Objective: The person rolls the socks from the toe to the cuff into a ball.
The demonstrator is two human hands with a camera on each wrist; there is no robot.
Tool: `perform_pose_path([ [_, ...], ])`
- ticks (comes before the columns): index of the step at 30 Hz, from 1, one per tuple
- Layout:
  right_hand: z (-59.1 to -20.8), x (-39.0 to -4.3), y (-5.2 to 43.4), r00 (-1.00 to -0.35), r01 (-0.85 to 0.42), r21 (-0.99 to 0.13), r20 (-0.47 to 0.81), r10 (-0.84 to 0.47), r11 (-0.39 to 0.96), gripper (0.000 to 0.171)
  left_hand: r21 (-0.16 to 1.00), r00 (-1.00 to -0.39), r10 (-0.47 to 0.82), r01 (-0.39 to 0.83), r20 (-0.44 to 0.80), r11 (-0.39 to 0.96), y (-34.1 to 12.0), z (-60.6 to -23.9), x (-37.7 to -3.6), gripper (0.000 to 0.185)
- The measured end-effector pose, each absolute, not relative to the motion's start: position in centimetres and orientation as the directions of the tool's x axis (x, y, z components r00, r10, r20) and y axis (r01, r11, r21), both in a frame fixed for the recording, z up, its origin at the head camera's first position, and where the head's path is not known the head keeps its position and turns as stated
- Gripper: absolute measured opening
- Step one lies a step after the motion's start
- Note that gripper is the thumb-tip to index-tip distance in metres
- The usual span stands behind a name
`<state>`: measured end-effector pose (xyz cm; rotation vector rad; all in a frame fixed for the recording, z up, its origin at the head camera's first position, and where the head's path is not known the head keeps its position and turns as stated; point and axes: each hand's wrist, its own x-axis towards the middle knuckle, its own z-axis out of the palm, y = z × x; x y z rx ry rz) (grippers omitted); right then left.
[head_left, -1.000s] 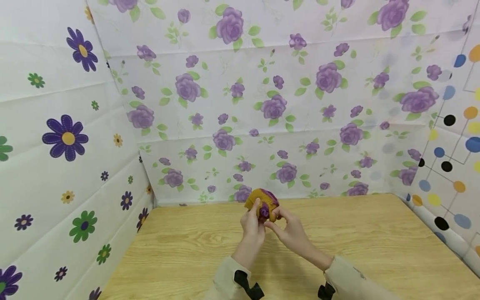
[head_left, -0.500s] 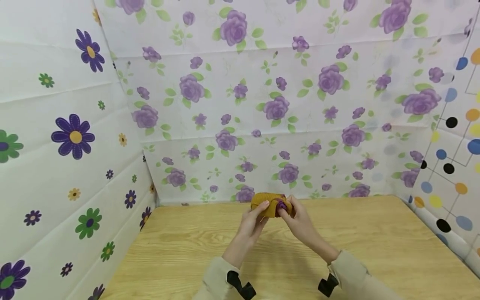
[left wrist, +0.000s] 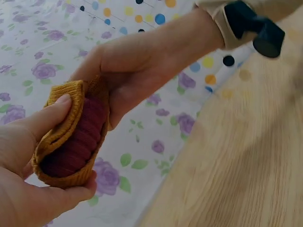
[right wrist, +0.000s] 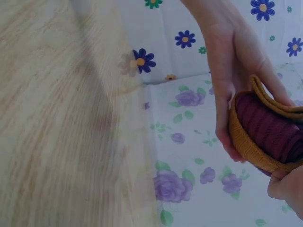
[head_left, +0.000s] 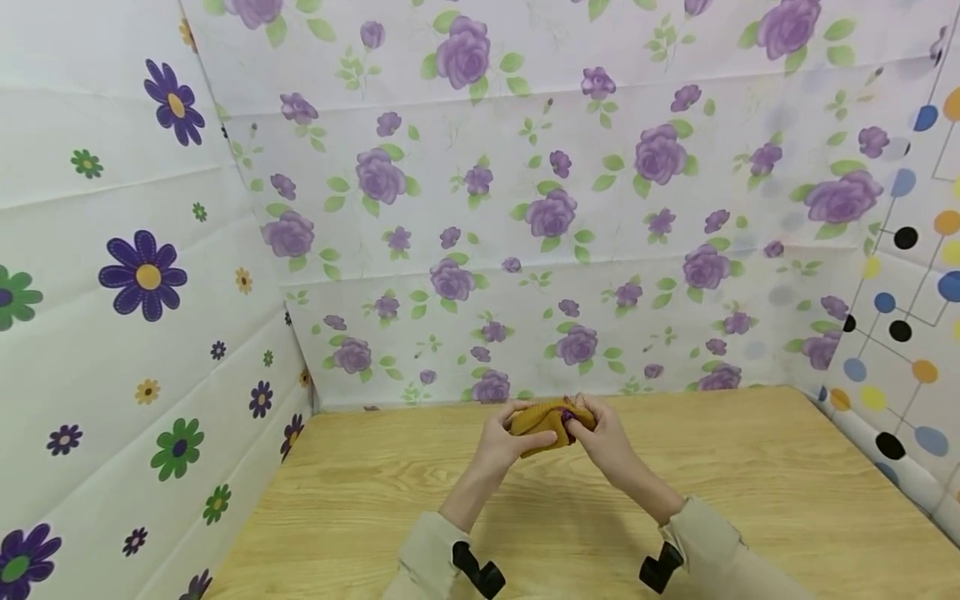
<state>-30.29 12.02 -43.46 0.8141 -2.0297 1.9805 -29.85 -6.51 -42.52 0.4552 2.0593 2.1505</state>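
A rolled knitted bundle (head_left: 538,421), mustard ribbed fabric outside and purple roll inside, is held above the far part of the table. My left hand (head_left: 501,437) grips its left end. In the left wrist view, the left thumb (left wrist: 54,111) lies on the mustard cuff, with fingers beneath, and the purple knit (left wrist: 78,137) shows in the opening. My right hand (head_left: 611,446) pinches the right end, its thumb at a small purple part. The right wrist view catches only part of the right hand (right wrist: 289,189) at the edge; its fingertips are mostly hidden behind the fabric.
Below the hands is a light wood-grain table (head_left: 375,500). A rose-printed sheet (head_left: 450,208) hangs along its back edge, a daisy-printed sheet (head_left: 67,350) at the left, and a dotted sheet (head_left: 907,367) at the right. Black straps (head_left: 478,571) circle both sleeves.
The bundle has turned from tilted to lying sideways, with its mustard fabric now pulled wider. Both hands have shifted right slightly, and the left has moved its grip round the left end.
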Motion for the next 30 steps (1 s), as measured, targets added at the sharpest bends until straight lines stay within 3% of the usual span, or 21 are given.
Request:
perform_pose_path([
  [4,-44.0,-30.4,11.9,-0.834,-0.487,-0.868,0.494,-0.246,-0.092,0.036,0.964,-0.937,0.276,0.247,0.213,0.095,-6.5,-42.9,-29.9,0.043],
  [8,-44.7,-30.6,11.7,-0.837,-0.519,-0.854,0.515,-0.183,-0.031,0.040,0.924,-0.938,0.202,0.321,0.280,0.209,-6.0,-43.3,-29.9,0.038],
  [14,-44.9,-30.8,11.3,-0.809,-0.583,-0.812,0.576,-0.119,0.034,0.042,0.854,-0.937,0.089,0.344,0.337,0.389,-5.1,-43.5,-30.4,0.036],
  [17,-45.0,-30.6,11.3,-0.785,-0.612,-0.789,0.600,-0.154,0.045,0.043,0.836,-0.935,0.039,0.333,0.352,0.436,-4.6,-43.8,-30.8,0.031],
  [21,-45.8,-30.5,11.2,-0.770,-0.636,-0.751,0.602,-0.213,0.176,0.041,0.828,-0.944,-0.001,0.288,0.330,0.482,-4.3,-44.8,-30.9,0.028],
  [25,-46.0,-31.1,11.1,-0.777,-0.627,-0.712,0.601,-0.185,0.316,0.041,0.817,-0.962,0.110,0.269,0.248,0.510,-4.7,-45.3,-30.8,0.039],
  [30,-44.7,-32.1,11.6,-0.814,-0.576,-0.720,0.546,-0.197,0.388,0.040,0.959,-0.923,0.386,0.102,-0.007,0.263,-6.3,-44.7,-31.4,0.050],
])
